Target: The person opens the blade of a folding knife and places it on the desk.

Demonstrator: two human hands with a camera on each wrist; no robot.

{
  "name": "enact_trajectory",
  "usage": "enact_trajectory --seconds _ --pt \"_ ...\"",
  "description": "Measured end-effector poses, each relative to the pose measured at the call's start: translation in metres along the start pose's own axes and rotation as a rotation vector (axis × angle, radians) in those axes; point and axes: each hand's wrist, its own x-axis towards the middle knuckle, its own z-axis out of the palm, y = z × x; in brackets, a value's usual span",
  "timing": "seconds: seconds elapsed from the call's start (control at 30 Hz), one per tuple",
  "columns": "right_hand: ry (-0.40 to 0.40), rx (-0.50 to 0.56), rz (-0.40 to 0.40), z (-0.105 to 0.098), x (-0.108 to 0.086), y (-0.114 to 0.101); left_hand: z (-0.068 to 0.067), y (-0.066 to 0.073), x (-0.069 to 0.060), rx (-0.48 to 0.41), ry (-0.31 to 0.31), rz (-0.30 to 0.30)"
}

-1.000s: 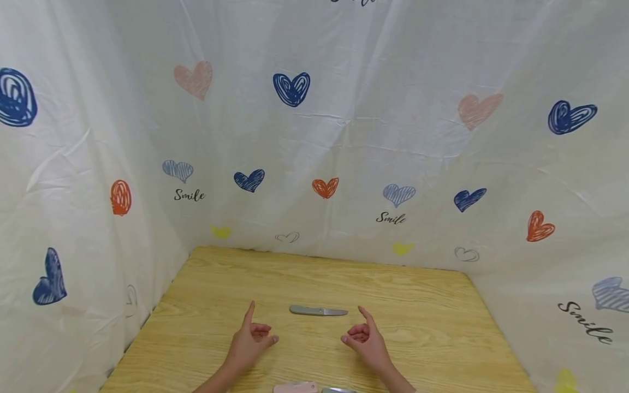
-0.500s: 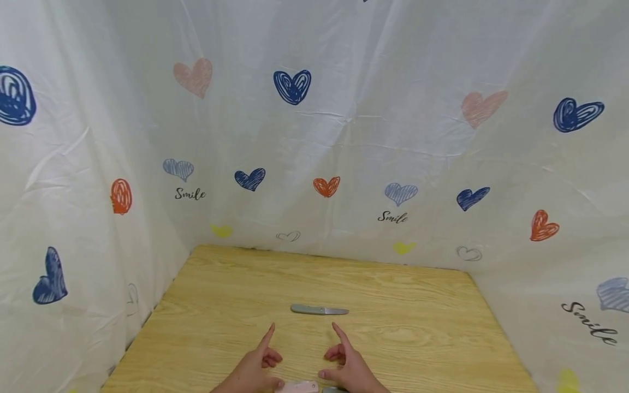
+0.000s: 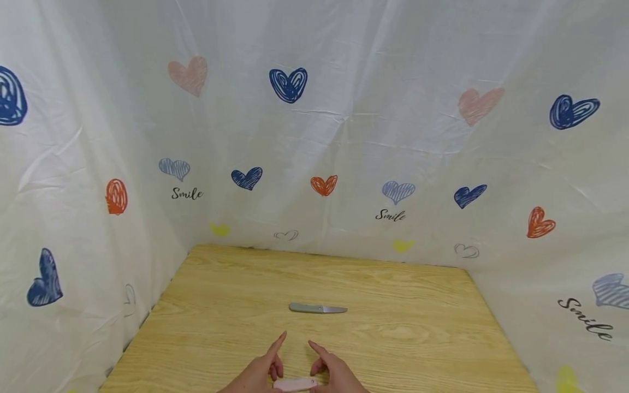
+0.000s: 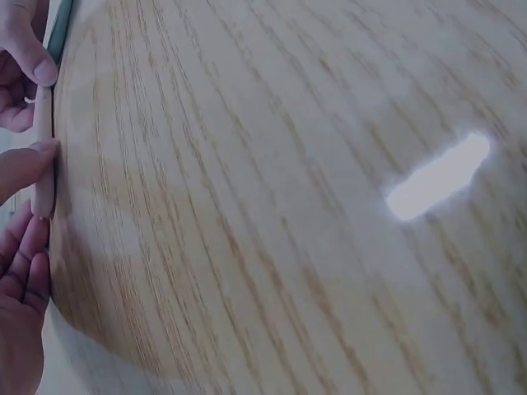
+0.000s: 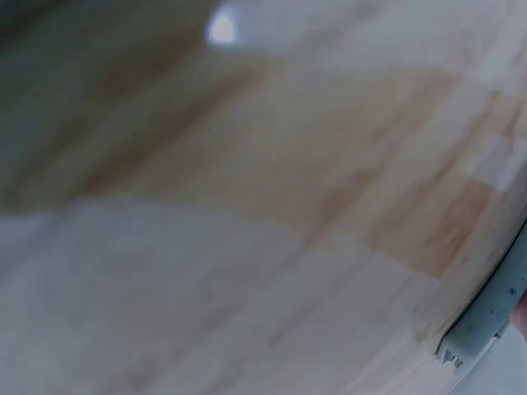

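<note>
A pink, flat, handle-shaped piece with a small hole near its right end lies at the bottom edge of the head view. My left hand holds its left end; in the left wrist view the thumb presses on it. At the other end, my right hand pinches it, its thumb tip touching the piece. Both index fingers point forward. A green-grey object sits beyond the right thumb. Farther back lies a knife with a grey-green handle, blade to the right, untouched.
A wood-grain table carries everything. White cloth printed with hearts and "Smile" encloses its back and sides. A grey-green piece shows at the right wrist view's edge, a fingertip beside it.
Both hands have drawn back toward the near edge and closer together. They have come onto the pink piece, which is now slightly tilted. The knife at the back has stayed in place.
</note>
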Motion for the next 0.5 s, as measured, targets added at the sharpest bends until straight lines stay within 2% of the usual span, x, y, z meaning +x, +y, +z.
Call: enact_trajectory --seconds 0.1,0.23,0.37,0.5 --pt "0.004 0.055 0.029 0.0 0.001 -0.003 0.001 -0.002 -0.001 0.012 0.013 0.056" --pt "0.002 0.105 0.052 -0.002 0.001 -0.007 0.002 -0.004 -0.002 0.035 0.032 0.077" --pt "-0.004 0.115 0.062 -0.006 -0.001 -0.008 0.002 -0.003 -0.001 0.042 0.051 0.027" --pt "0.034 0.158 0.085 -0.011 -0.002 -0.007 0.001 0.001 -0.001 0.047 0.112 -0.054"
